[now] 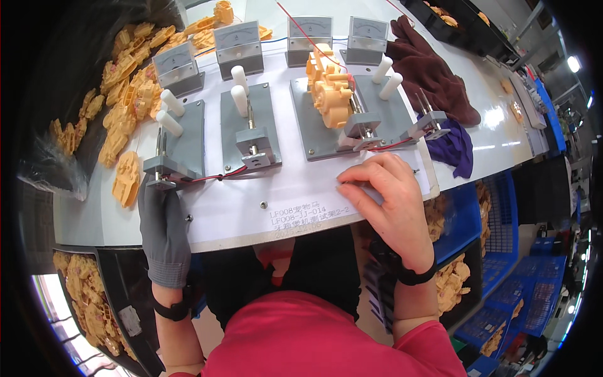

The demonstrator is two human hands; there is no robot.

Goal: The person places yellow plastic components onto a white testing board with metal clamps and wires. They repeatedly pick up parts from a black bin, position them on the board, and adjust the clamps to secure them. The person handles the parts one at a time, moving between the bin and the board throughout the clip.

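A white test board (239, 207) carries several grey clamp fixtures with white handles and a row of analog meters (239, 44) behind. One yellow plastic gear housing (330, 85) stands clamped in the third fixture (326, 125). My left hand (162, 229), in a grey glove, rests on the board's left edge just below the leftmost fixture (179, 141), fingers flat. My bare right hand (389, 201) lies on the board's right front, fingertips pressed down near the third fixture's clamp. Neither hand holds anything.
Many yellow housings (125, 94) lie heaped at the left, more in a black tray (88, 295) lower left. A brown cloth (433, 75) and a purple cloth (455, 147) lie at the right. Blue crates (496, 220) with yellow parts stand below right.
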